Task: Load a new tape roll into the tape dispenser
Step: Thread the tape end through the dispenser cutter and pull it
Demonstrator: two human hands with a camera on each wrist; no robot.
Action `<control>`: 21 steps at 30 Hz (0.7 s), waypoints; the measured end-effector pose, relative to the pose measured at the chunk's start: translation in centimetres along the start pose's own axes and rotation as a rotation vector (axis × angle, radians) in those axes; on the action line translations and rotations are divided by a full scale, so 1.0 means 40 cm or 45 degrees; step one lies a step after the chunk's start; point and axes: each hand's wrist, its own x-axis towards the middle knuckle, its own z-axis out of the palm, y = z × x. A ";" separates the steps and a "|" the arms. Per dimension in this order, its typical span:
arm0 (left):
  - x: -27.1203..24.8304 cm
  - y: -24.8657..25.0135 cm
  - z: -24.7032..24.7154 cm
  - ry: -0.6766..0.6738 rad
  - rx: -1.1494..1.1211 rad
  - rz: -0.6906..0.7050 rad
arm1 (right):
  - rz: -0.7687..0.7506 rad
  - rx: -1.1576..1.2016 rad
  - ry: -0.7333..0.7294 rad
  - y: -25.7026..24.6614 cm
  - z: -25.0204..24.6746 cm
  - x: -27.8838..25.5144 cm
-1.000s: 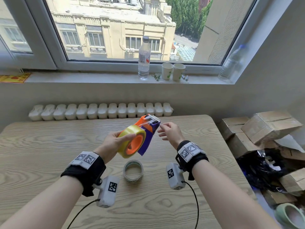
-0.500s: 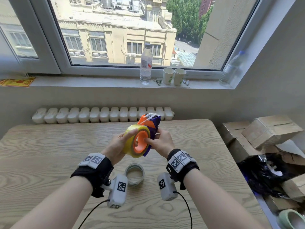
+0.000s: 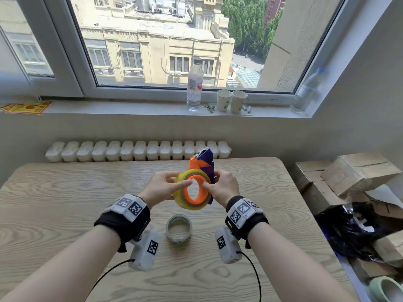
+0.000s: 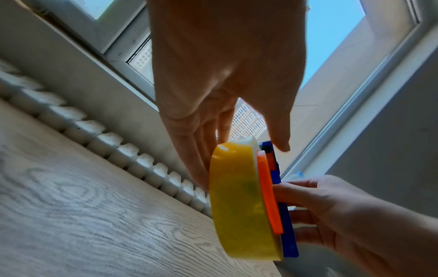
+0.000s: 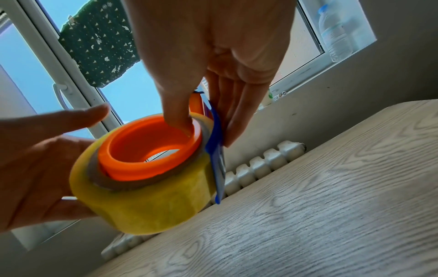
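Observation:
A yellow tape roll (image 3: 185, 203) sits on the orange hub (image 3: 196, 198) of a blue and orange tape dispenser (image 3: 206, 162), held above the wooden table (image 3: 65, 203). My left hand (image 3: 162, 188) grips the roll from the left, thumb across its face and fingers behind. My right hand (image 3: 220, 188) pinches the dispenser, thumb inside the hub and fingers behind the blue side plate. The left wrist view shows the roll (image 4: 234, 202) edge-on against the blue plate (image 4: 288, 234). In the right wrist view the thumb of my right hand (image 5: 213, 75) is hooked in the hub (image 5: 132, 150).
An empty tape core (image 3: 179, 228) lies on the table under my hands. A white ribbed radiator (image 3: 137, 150) runs along the far edge. Cardboard boxes (image 3: 349, 173) and a black bag (image 3: 349, 229) crowd the right side. A bottle (image 3: 194, 86) and paper cups (image 3: 231, 103) stand on the sill.
My right hand left the dispenser's head and came down onto the hub, thumb inside. The dispenser swung more upright, its hub now facing me.

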 end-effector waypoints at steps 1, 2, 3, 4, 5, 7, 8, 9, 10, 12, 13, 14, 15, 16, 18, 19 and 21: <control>-0.001 0.000 0.004 0.002 0.075 0.006 | 0.002 -0.018 0.001 -0.001 0.003 -0.002; 0.000 -0.001 0.009 0.024 0.135 0.004 | 0.005 -0.034 0.006 -0.003 0.005 -0.004; 0.001 0.000 0.014 0.059 0.171 0.000 | 0.011 -0.044 0.013 -0.005 0.007 -0.006; 0.002 0.001 0.019 0.095 0.190 0.004 | 0.017 -0.045 0.025 -0.007 0.009 -0.008; 0.003 0.003 0.024 0.126 0.199 0.020 | 0.023 -0.034 0.041 -0.008 0.010 -0.009; 0.004 0.006 0.031 0.171 0.181 0.031 | 0.023 0.018 0.070 -0.006 0.010 -0.010; 0.004 0.007 0.034 0.177 0.151 0.017 | 0.016 0.045 0.066 -0.004 0.009 -0.011; 0.006 0.005 0.037 0.178 0.117 0.000 | 0.009 0.068 0.046 -0.003 0.006 -0.014; 0.010 0.002 0.040 0.177 0.078 -0.022 | 0.001 0.094 0.024 0.000 0.003 -0.015; 0.012 -0.002 0.048 0.175 -0.001 -0.040 | -0.015 0.107 0.005 0.005 -0.007 -0.017; 0.014 -0.005 0.054 0.180 -0.020 -0.049 | -0.018 0.096 0.007 0.009 -0.011 -0.017; 0.015 -0.008 0.061 0.183 -0.028 -0.064 | -0.016 0.084 0.013 0.015 -0.014 -0.017; 0.015 -0.012 0.071 0.175 -0.034 -0.078 | -0.006 0.070 0.018 0.021 -0.017 -0.017; 0.019 -0.019 0.083 0.166 -0.032 -0.095 | 0.013 0.053 0.020 0.033 -0.018 -0.017; 0.029 -0.039 0.112 0.166 -0.016 -0.098 | 0.061 0.007 0.018 0.060 -0.017 -0.020; 0.039 -0.056 0.128 0.170 0.023 -0.092 | 0.090 -0.022 0.013 0.079 -0.016 -0.023; 0.054 -0.093 0.160 0.156 0.131 -0.123 | 0.154 -0.080 -0.001 0.119 -0.014 -0.031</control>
